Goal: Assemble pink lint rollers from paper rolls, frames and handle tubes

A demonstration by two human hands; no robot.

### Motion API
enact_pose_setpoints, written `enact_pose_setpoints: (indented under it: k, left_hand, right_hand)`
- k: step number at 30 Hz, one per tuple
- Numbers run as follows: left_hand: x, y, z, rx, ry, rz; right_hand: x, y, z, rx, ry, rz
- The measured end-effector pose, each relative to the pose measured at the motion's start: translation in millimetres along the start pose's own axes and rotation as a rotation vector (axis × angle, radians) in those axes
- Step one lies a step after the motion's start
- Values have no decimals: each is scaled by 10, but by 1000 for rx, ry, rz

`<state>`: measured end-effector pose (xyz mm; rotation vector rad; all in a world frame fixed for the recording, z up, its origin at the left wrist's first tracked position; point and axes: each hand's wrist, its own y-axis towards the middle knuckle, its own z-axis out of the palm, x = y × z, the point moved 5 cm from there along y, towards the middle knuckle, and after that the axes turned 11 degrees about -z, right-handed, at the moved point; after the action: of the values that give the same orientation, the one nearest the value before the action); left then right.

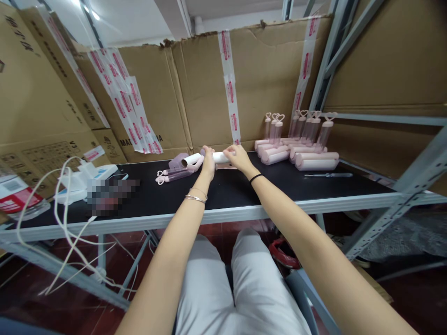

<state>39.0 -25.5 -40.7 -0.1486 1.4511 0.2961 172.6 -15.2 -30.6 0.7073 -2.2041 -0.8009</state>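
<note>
Both arms reach far across the black tabletop (244,186). My left hand (208,160) and my right hand (236,157) grip the two ends of a white roll (220,157) held level near the back cardboard wall. A pink piece lies under the roll, mostly hidden by my right hand. Just left of my left hand lie another white roll on a pink holder (193,160) and clear pink handles with heart-shaped ends (172,175).
At the back right stand several upright pink heart-topped handles (307,126) behind a pile of pink rollers (300,156). A thin clear rod (328,175) lies at the right. White cables and a charger (77,179) sit at the left. Cardboard (195,93) walls the back.
</note>
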Motion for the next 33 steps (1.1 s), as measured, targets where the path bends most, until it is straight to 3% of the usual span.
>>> enact_pose_setpoints:
  k: [3,8,12,16,19,21,23,26,29,33]
  left_hand:
    - [-21,9,-45,20,-133,-14]
    - [-53,0,-63,40,-77,26]
    - [-85,-21,-92,-3,200,116]
    - [-139,-97,-284,-315,787,249]
    - [-66,-98,-434,-409,1105,69]
    - [0,-82,-495,-384,1261,-93]
    - [16,-75,-505,-354,1387,-133]
    - [-8,-74,-472,-330,1461,-52]
    - [-25,-75,-459,-341,1388,2]
    - [-5,-56,-438,-322,1351,-13]
  right_hand:
    - [110,-33,114,162,-81,-178]
    - [200,-82,65,198,-265,-252]
    - [230,-89,-53,147,-326,-177]
    - [145,-90,-150,-36,-248,25]
    - [21,-107,-194,-150,-134,179]
    - [-52,-122,-218,-200,-71,263]
    - [-91,-129,-230,-225,-21,312]
    - [-88,-116,-216,-224,42,328]
    - [-76,-102,-192,-227,90,353]
    - [-92,-90,-177,-254,114,366]
